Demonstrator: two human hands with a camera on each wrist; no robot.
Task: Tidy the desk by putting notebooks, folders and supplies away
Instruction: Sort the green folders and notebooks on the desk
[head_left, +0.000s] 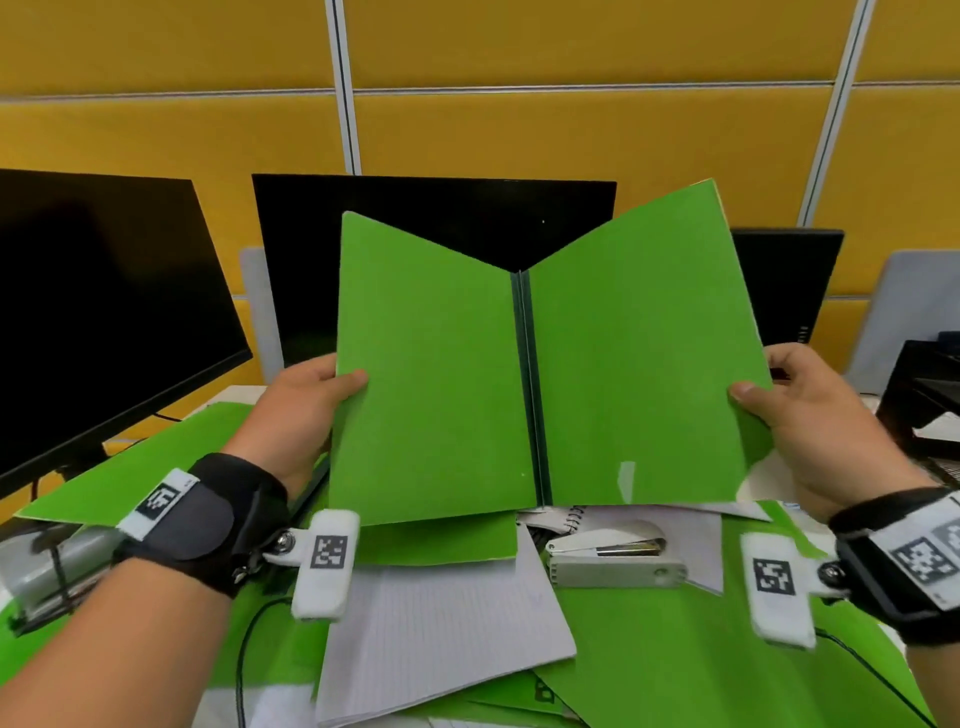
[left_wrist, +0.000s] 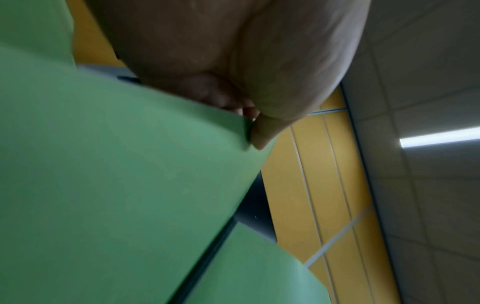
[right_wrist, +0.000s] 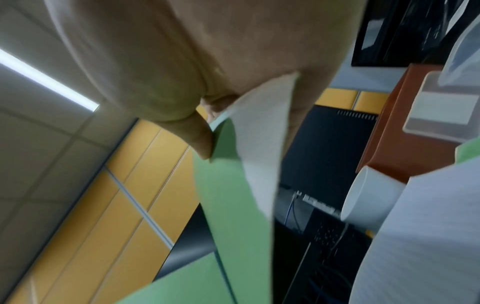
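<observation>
I hold an open green folder (head_left: 540, 374) upright above the desk, its dark spine running down the middle. My left hand (head_left: 306, 400) pinches the left cover's outer edge, thumb on the near face. My right hand (head_left: 800, 410) pinches the right cover's edge the same way. In the left wrist view the thumb presses the green folder (left_wrist: 124, 164); in the right wrist view the thumb lies on the folder (right_wrist: 233, 205), with a white sheet behind the cover. Under the folder lie more green folders (head_left: 675, 660), a lined sheet (head_left: 441, 634), a spiral notebook (head_left: 571, 519) and a grey stapler (head_left: 613, 561).
Two dark monitors (head_left: 104, 312) (head_left: 415, 228) stand behind the folder, and a third screen (head_left: 789, 280) at the right. A black wire tray (head_left: 924, 405) sits at the far right. A grey hole punch (head_left: 47, 577) lies at the left edge. A white mug (right_wrist: 369, 197) stands near the right hand.
</observation>
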